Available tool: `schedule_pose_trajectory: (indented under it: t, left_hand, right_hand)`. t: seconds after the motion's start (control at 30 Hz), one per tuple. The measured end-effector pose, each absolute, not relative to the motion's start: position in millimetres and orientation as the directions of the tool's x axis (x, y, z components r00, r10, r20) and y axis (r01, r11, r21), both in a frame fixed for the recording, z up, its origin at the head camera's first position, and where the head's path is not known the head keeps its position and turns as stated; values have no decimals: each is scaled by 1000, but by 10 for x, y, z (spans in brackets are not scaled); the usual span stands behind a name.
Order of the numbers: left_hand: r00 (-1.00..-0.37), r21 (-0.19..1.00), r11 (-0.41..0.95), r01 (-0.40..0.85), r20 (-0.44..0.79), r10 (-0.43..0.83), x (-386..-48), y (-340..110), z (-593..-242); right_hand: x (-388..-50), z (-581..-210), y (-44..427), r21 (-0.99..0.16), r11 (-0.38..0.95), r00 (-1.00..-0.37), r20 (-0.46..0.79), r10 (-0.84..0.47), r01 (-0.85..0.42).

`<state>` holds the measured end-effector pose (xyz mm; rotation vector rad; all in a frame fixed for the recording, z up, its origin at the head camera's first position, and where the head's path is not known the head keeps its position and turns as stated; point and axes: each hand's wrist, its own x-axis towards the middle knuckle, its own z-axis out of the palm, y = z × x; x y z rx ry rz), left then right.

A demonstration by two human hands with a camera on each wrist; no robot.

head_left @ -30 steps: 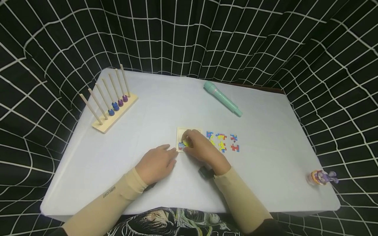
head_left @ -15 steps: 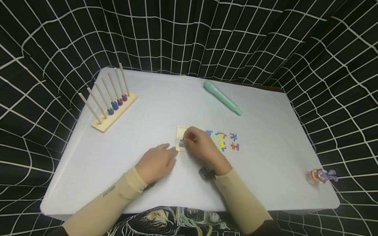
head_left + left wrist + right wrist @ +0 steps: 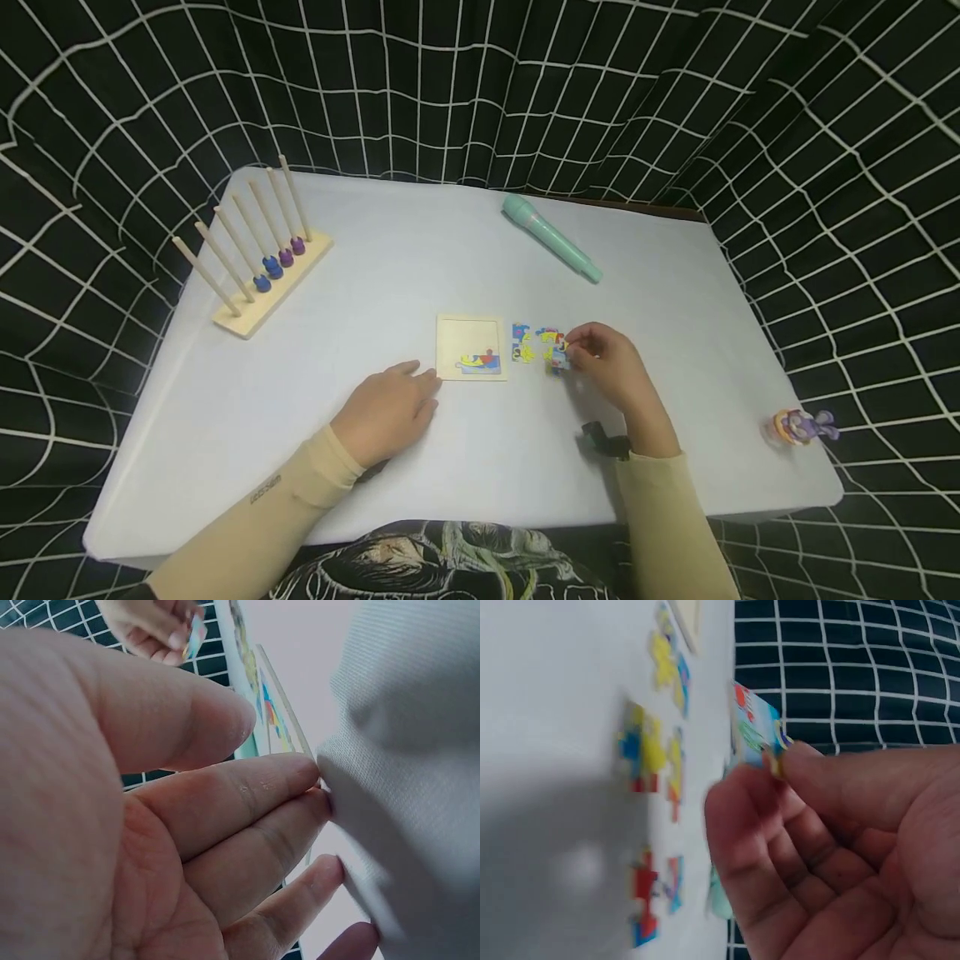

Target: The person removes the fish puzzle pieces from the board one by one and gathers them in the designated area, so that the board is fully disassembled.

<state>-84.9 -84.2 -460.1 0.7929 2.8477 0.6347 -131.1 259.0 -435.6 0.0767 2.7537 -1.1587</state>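
Note:
My right hand [image 3: 611,367] pinches a jigsaw puzzle piece [image 3: 754,724] between thumb and index finger. The piece has light blue, red and green on it, and is held above the loose puzzle pieces [image 3: 522,343] right of the board. Flat on the table lies the square wooden puzzle board [image 3: 456,333], with a few joined pieces [image 3: 480,362] in its lower right part. My left hand [image 3: 386,410] rests on the table with fingers extended, its fingertips at the board's lower left corner. In the right wrist view, several loose pieces [image 3: 645,896] lie spread on the table.
A wooden peg stand [image 3: 273,287] with blue and purple beads is at the far left of the white table [image 3: 390,242]. A mint-green toy microphone [image 3: 551,237] lies at the back. Near the right edge stands a small purple rabbit figure [image 3: 801,426].
My right hand has moved right, from over the board to above the loose pieces, carrying a puzzle piece. The board's lower left is now bare. My left hand has stayed at the board's corner.

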Motion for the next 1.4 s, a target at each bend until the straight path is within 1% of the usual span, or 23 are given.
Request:
schedule_pose_trajectory:
  t: [0.13, 0.23, 0.43, 0.67, 0.77, 0.9, 1.0, 1.1, 1.2, 1.3, 1.4]
  left_hand:
    - [-859, 420, 780, 465, 0, 512, -839, -874, -4600]
    - [-861, 418, 781, 465, 8, 508, -836, -887, -4606]
    - [-861, 425, 775, 468, 22, 508, -839, -885, -4605]
    - [-860, 423, 774, 471, 27, 509, -849, -878, -4574]
    - [-859, 421, 772, 476, 34, 511, -855, -880, -4567]
    - [-860, 416, 774, 478, 41, 509, -859, -884, -4564]
    - [-865, 420, 778, 467, 35, 501, -862, -878, -4565]
    - [-868, 425, 780, 459, 27, 496, -865, -864, -4575]
    - [-864, 424, 779, 462, 18, 503, -864, -841, -4589]
    - [-857, 413, 777, 474, 14, 515, -858, -819, -4602]
    - [-853, 400, 776, 487, 28, 521, -857, -806, -4605]
  right_hand:
    - [-1217, -4419, 2478, -720, 687, -969, -226, -95, 101]
    - [-1197, -4473, 2320, -722, 687, -962, -238, -135, 82]
    - [-1204, -4536, 2141, -700, 707, -951, -276, -137, 101]
    - [-1220, -4533, 2099, -616, 786, -966, -232, -112, 57]
    - [-1234, -4527, 2084, -605, 796, -972, -207, -115, 34]
    - [-1274, -4501, 1989, -624, 781, -975, -154, -161, -31]
    - [-1348, -4479, 1835, -630, 767, -965, -111, -239, -117]
    - [-1435, -4483, 1659, -599, 768, -934, -88, -346, -228]
    - [-1488, -4506, 1522, -547, 776, -894, -107, -436, -313]
    - [-1494, -4524, 1449, -511, 790, -875, -140, -464, -337]
    - [-1491, -4530, 1420, -501, 796, -876, -141, -461, -339]
